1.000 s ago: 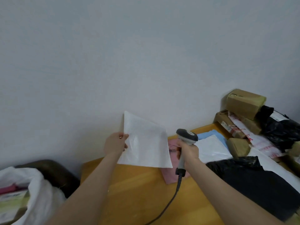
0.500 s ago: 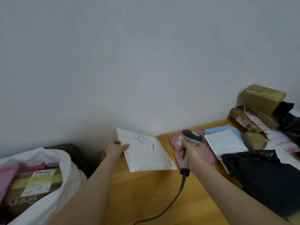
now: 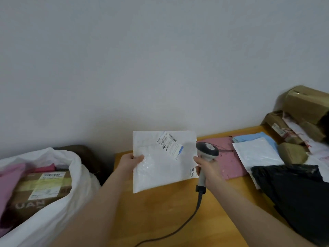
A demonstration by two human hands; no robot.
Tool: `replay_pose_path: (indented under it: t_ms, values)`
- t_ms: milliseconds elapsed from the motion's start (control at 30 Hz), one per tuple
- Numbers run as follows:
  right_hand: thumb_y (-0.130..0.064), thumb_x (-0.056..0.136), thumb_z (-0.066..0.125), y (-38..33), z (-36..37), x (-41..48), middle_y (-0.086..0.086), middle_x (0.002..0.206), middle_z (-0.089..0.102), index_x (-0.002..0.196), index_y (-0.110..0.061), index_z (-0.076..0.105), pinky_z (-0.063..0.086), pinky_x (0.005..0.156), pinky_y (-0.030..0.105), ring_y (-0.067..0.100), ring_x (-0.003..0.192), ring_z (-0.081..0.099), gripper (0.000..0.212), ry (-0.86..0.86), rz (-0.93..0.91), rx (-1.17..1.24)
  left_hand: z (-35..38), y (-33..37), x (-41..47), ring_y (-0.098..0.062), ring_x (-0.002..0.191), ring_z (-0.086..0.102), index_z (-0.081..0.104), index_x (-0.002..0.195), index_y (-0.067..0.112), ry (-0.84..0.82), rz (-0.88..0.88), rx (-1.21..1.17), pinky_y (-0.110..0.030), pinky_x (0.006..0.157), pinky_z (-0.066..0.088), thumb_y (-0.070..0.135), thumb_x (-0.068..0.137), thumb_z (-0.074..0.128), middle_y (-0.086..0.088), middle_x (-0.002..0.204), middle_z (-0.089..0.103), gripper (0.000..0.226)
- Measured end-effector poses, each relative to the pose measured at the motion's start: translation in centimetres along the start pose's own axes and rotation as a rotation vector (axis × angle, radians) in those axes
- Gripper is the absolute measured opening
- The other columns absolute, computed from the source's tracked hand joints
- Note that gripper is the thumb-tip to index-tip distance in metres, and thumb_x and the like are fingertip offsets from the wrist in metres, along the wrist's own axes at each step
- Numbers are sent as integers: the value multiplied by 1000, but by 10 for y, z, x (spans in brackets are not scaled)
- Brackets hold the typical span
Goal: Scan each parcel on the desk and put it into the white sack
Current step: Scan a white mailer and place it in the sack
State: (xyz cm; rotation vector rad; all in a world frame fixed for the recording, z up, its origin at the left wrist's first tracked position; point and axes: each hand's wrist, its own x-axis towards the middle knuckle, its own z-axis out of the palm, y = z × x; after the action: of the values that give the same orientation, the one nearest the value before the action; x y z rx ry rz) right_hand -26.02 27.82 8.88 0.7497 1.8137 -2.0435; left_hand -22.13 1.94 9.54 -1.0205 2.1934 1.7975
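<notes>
One white mailer [image 3: 160, 168] beside grey scanner [image 3: 207, 151]

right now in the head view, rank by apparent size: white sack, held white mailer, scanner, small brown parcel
1. white sack, cropped by the frame
2. white mailer
3. scanner and small brown parcel: look alike, scanner is nearer, so unranked

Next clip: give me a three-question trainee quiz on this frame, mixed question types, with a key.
1. True or false: the left hand holds the white mailer with its label facing the camera.
2. The right hand grips: A) a pen, B) the scanner, C) a tape roll.
3. What labelled thing lies inside the white sack?
Key: 1 true; 2 B; 3 a cardboard box.
</notes>
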Motion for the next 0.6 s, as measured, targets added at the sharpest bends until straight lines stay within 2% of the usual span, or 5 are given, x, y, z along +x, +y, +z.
replay_pose_path:
  t_ms: [200,333,433,533,600]
  values:
    - [-4,78,74,-49,17,1,7,77,62,95,-4,59,52,61,26,17,67,59,22,-94,-228,-82,-32,55,-5,-31,103,65,61,118,3,-250,113,211,-50,95,49,24,83,73,-15,113,68,43]
    - [-2,73,76,-65,24,7,7,68,63,86,-4,61,48,53,27,16,56,55,20,-192,-237,-236,-31,91,-21,-31,102,65,65,109,5,-309,191,276,-47,92,52,41,56,81,-15,110,68,65]
    - [-6,72,76,-63,26,9,9,71,65,79,-8,60,52,65,34,23,63,59,17,-147,-226,-314,-29,101,-28,-27,96,67,67,108,5,-281,263,338,-39,85,54,35,69,80,-10,102,70,50]
    - [-10,71,76,-62,30,9,11,71,64,75,-10,58,50,64,36,26,65,58,19,-94,-230,-291,-22,99,-28,-23,99,63,68,105,15,11,445,423,-36,89,50,22,86,69,-3,103,68,20]
    - [-11,71,76,-67,32,7,11,75,66,78,-11,58,55,68,40,28,69,62,19,-76,-220,-254,-20,85,-22,-21,113,55,58,126,17,375,523,400,-38,99,44,26,83,72,-3,123,59,45]
